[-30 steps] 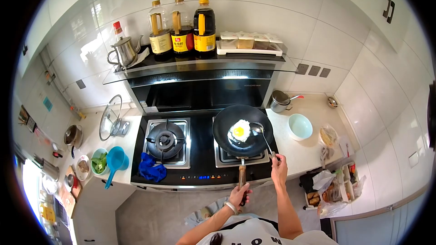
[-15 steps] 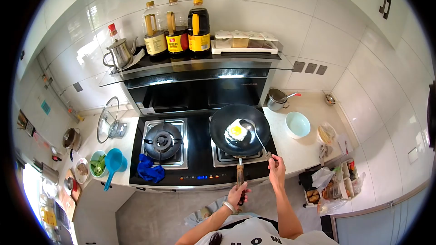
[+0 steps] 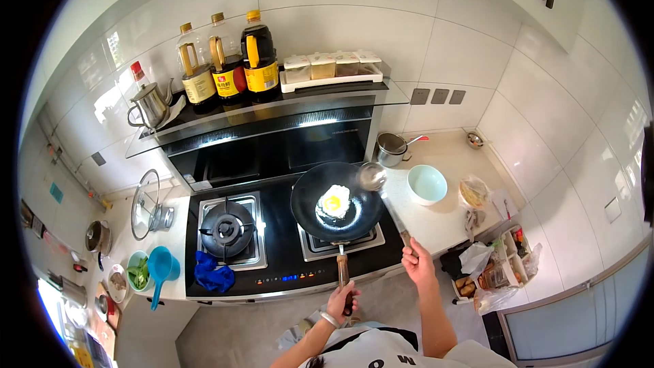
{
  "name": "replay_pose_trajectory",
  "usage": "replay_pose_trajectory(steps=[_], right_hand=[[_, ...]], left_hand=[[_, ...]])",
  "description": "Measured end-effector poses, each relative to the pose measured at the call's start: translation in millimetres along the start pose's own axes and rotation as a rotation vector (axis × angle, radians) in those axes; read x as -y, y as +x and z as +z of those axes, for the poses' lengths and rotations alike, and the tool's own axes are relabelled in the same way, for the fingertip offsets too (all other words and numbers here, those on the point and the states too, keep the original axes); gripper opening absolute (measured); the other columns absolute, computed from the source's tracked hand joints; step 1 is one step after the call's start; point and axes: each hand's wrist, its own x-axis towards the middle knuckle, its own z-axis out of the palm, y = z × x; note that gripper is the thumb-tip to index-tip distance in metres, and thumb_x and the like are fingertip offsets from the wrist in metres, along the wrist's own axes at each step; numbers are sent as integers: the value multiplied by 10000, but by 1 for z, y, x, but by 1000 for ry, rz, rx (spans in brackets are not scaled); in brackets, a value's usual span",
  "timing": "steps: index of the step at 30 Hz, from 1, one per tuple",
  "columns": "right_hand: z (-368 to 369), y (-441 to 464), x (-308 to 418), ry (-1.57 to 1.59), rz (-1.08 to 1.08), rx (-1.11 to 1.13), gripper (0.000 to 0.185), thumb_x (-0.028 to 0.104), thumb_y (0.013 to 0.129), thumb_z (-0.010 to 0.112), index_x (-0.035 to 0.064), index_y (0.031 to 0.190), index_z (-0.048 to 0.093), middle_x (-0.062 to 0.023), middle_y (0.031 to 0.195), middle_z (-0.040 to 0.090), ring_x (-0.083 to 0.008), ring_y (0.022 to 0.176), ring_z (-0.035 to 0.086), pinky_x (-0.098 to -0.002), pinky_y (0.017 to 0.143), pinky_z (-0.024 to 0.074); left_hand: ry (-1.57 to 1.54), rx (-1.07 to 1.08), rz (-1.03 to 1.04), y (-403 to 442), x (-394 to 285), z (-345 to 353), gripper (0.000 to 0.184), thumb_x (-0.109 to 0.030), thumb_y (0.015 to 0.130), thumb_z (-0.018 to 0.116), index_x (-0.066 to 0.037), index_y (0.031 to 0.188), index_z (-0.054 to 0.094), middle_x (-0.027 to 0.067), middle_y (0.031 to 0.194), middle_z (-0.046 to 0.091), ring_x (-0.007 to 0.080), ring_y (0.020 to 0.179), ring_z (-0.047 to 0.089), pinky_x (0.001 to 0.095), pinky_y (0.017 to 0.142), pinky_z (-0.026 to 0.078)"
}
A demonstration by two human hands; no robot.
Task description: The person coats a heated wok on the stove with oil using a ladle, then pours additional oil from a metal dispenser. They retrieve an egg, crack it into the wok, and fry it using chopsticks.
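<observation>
The left hand [image 3: 342, 303] is closed round the brown handle of the round black wok [image 3: 336, 234], which sits over the right burner with a white-and-yellow fried egg [image 3: 334, 202] inside. The right hand [image 3: 417, 261], fingers curled, grips the long-handled metal ladle [image 3: 372, 176] above the wok's right rim.

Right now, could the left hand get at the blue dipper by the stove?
Probably, but not while the left hand grips the wok handle. The dipper has its handle jutting past the front edge of the counter, uncovered; the blue cloth seems avoidable.
</observation>
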Motion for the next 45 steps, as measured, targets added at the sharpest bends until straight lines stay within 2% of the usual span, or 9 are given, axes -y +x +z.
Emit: replay_pose_trajectory(steps=[13, 20, 31, 33, 36, 38, 39, 40, 45], right_hand=[[-113, 139, 78, 258, -196, -333, 153, 177, 906, 535, 114, 807, 438, 16, 618, 457, -49, 402, 340, -201, 370, 252], [-147, 181, 62, 277, -247, -232, 158, 206, 894, 558, 62, 931, 504, -34, 734, 558, -73, 492, 425, -219, 428, 330], [-142, 118, -2, 271, -138, -490, 596, 390, 799, 638, 3, 1196, 418, -170, 1065, 537, -239, 883, 560, -309, 649, 497], [-187, 108, -36, 190, -121, -525, 628, 419, 798, 622, 43, 1249, 398, -133, 983, 543, -222, 761, 559, -328, 632, 505], [-244, 74, -100, -67, 17, -564, 273, 400, 844, 482, 129, 813, 489, -22, 645, 493, -161, 571, 506, -303, 522, 480], [-280, 51, -164, -312, -33, -774, 237, 354, 841, 510, 124, 781, 511, -20, 639, 528, -164, 580, 532, -314, 482, 458], [-262, 52, -185, -346, 2, -743, 237, 354, 841, 510, 124, 781, 511, -20, 639, 528, -164, 580, 532, -314, 482, 458], [-246, 31, -205, -777, 107, -299, 180, 274, 813, 547, 96, 843, 548, -48, 723, 562, -191, 656, 553, -329, 570, 467], [-104, 23, -339, -960, 984, -207, 197, 290, 825, 562, 96, 862, 561, -45, 729, 597, -158, 627, 562, -289, 512, 458]], left_hand=[[-284, -176, 147, -15, 10, -27, 427, -412, 894, 528, -46, 1115, 527, 71, 990, 598, 186, 917, 557, 326, 835, 445], [-600, -371, 279, -69, 47, -116, 354, -380, 862, 560, -70, 1031, 536, 77, 933, 587, 193, 832, 553, 301, 750, 467], [-975, -454, 373, -146, 72, -224, 313, -361, 848, 548, -85, 995, 527, 53, 833, 556, 171, 746, 524, 269, 639, 453], [-922, -449, 426, -158, 66, -244, 306, -349, 851, 542, -86, 1008, 517, 52, 839, 559, 167, 733, 530, 270, 623, 453], [-959, -388, 519, -177, 65, -285, 287, -332, 863, 528, -83, 1006, 514, 52, 848, 562, 162, 714, 534, 265, 614, 454], [-1010, -464, 575, -200, 56, -301, 273, -325, 870, 521, -83, 996, 518, 48, 843, 564, 157, 705, 535, 259, 613, 454], [-1011, -493, 557, -212, 51, -310, 260, -318, 876, 513, -83, 987, 523, 43, 838, 566, 152, 697, 537, 254, 611, 454], [-1038, -515, 579, -225, 50, -322, 260, -318, 876, 513, -83, 987, 523, 43, 838, 566, 152, 697, 537, 254, 611, 454], [-1086, -572, 682, -287, 49, -372, 237, -314, 884, 513, -95, 958, 564, 28, 816, 602, 146, 694, 555, 255, 610, 464]])
